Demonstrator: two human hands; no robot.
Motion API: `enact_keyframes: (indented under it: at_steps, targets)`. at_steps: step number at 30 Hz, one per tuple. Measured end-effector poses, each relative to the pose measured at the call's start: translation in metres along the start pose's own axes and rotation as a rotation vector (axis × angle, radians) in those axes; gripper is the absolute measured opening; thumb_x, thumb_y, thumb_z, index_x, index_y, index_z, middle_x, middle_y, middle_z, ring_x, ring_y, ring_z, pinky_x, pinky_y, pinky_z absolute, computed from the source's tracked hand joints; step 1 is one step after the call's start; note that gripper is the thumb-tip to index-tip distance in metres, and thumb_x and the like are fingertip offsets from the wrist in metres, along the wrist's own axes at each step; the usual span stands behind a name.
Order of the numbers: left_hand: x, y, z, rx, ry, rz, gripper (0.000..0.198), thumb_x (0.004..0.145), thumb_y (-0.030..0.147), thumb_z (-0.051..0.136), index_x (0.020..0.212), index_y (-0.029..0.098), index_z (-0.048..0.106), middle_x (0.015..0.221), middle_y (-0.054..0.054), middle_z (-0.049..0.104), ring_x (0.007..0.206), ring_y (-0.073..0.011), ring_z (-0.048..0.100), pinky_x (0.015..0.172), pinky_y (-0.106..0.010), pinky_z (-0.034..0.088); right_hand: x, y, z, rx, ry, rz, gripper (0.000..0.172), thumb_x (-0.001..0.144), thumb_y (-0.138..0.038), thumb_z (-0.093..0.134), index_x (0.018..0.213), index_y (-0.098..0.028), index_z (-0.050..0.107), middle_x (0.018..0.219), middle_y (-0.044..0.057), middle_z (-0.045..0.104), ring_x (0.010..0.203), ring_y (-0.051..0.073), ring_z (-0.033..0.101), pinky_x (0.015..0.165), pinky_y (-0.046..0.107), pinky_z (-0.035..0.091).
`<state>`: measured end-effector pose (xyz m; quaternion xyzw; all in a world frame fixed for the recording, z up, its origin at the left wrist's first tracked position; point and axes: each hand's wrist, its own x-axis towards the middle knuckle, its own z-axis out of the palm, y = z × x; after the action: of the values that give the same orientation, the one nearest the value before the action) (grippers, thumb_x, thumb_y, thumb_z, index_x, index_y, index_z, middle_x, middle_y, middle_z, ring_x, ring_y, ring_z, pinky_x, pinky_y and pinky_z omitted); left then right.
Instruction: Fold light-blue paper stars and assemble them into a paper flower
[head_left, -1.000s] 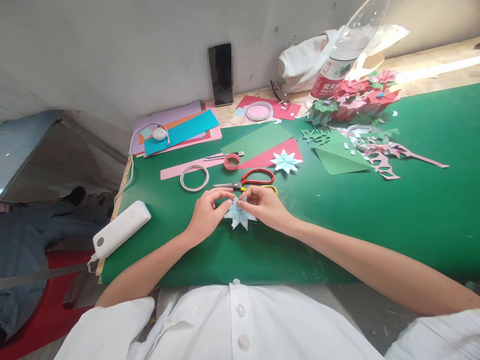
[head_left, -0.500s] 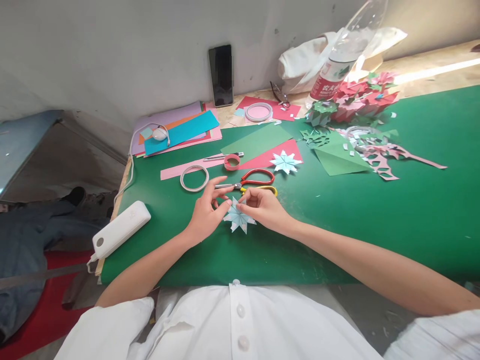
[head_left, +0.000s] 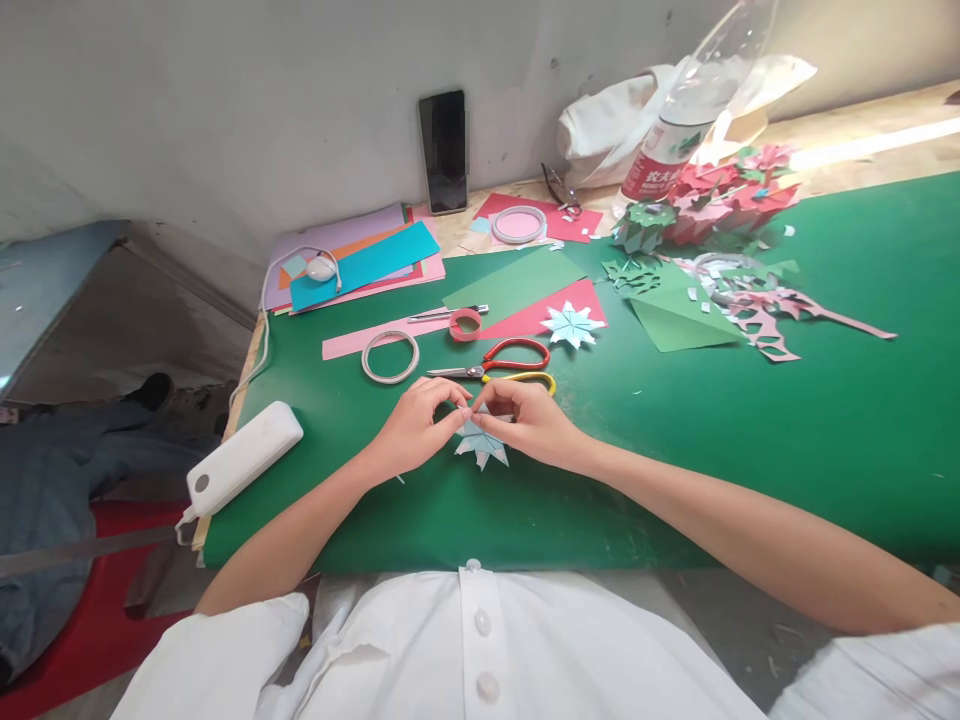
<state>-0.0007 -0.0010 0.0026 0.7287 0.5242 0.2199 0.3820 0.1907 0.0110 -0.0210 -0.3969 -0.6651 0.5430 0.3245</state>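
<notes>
A pale blue folded paper star [head_left: 482, 447] lies on the green mat [head_left: 675, 440] near the table's front edge. My left hand [head_left: 415, 427] and my right hand [head_left: 529, 420] meet over its upper part, fingertips pinched together on the paper. Both hands are closed on the star and hide its top. Just beyond my fingers lie scissors [head_left: 502, 365] with red and yellow handles. A second pale blue paper star [head_left: 570, 323] rests on a red sheet further back.
A white power bank [head_left: 244, 455] with a cable sits at the left edge. Two tape rings [head_left: 389, 356] [head_left: 465, 323], coloured paper sheets [head_left: 352, 262], a phone [head_left: 443, 150] leaning on the wall, a bottle [head_left: 675, 130] and paper flowers with cut scraps [head_left: 727, 200] lie further back.
My left fingers, spread half a second ago, have closed back onto the star's top beside my right fingertips. The star has shifted slightly toward me.
</notes>
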Motion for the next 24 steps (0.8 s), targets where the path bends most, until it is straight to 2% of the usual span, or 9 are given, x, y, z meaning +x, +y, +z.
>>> enact_keyframes:
  at_steps: [4,9,13,17,19,22,24]
  targets:
    - [-0.001,-0.001,0.000,0.050,-0.014,0.081,0.017,0.092,0.024,0.052,0.077,0.021,0.057,0.103,-0.004,0.073,0.103,-0.0219,0.059,0.090,-0.038,0.046,0.000,0.000,-0.003,-0.061,-0.030,-0.017,0.024,0.083,-0.042,0.063,0.077,-0.019,0.059,0.067,0.000,0.058,0.060,0.011,0.047,0.053,0.023,0.037]
    - [-0.002,-0.002,0.005,0.199,0.123,0.096,0.016,0.091,0.020,0.051,0.075,0.020,0.055,0.099,-0.006,0.072,0.101,-0.0237,0.058,0.093,-0.041,0.046,0.000,0.001,-0.007,-0.241,-0.038,-0.070,0.017,0.088,-0.038,0.056,0.088,-0.021,0.058,0.073,0.001,0.065,0.055,0.011,0.052,0.054,0.024,0.040]
    - [-0.003,-0.006,0.006,0.394,0.210,0.153,0.016,0.089,0.017,0.049,0.074,0.020,0.055,0.096,-0.007,0.069,0.098,-0.0245,0.055,0.092,-0.043,0.046,0.000,0.003,-0.013,-0.465,-0.018,-0.205,0.017,0.093,-0.035,0.050,0.096,-0.021,0.059,0.070,0.002,0.065,0.059,0.014,0.058,0.056,0.025,0.040]
    - [-0.004,-0.010,0.006,0.515,0.171,0.184,0.018,0.090,0.017,0.048,0.076,0.019,0.058,0.094,-0.010,0.066,0.095,-0.0253,0.052,0.089,-0.043,0.046,0.003,0.004,-0.024,-0.791,0.044,-0.303,0.024,0.098,-0.032,0.041,0.098,-0.018,0.061,0.086,0.008,0.070,0.059,0.014,0.056,0.054,0.027,0.033]
    - [-0.004,-0.012,0.006,0.538,0.142,0.168,0.019,0.091,0.021,0.049,0.075,0.018,0.059,0.091,-0.010,0.064,0.093,-0.0258,0.051,0.086,-0.042,0.047,0.005,0.003,-0.030,-0.913,0.075,-0.319,0.025,0.098,-0.028,0.039,0.099,-0.018,0.062,0.091,0.009,0.070,0.065,0.016,0.057,0.054,0.027,0.033]
    - [-0.002,-0.013,0.004,0.593,0.139,0.141,0.019,0.092,0.027,0.051,0.079,0.018,0.060,0.090,-0.011,0.062,0.093,-0.0275,0.050,0.084,-0.043,0.046,0.011,0.003,-0.038,-1.061,0.090,-0.345,0.024,0.090,-0.016,0.044,0.105,-0.015,0.063,0.102,0.012,0.068,0.088,0.022,0.060,0.070,0.030,0.043]
    - [0.000,-0.015,0.001,0.680,0.196,0.116,0.015,0.092,0.025,0.050,0.089,0.016,0.061,0.095,-0.013,0.062,0.096,-0.0297,0.050,0.085,-0.044,0.045,0.015,0.003,-0.041,-1.158,0.055,-0.330,0.030,0.082,-0.013,0.050,0.109,-0.012,0.063,0.109,0.015,0.066,0.094,0.026,0.057,0.082,0.035,0.045]
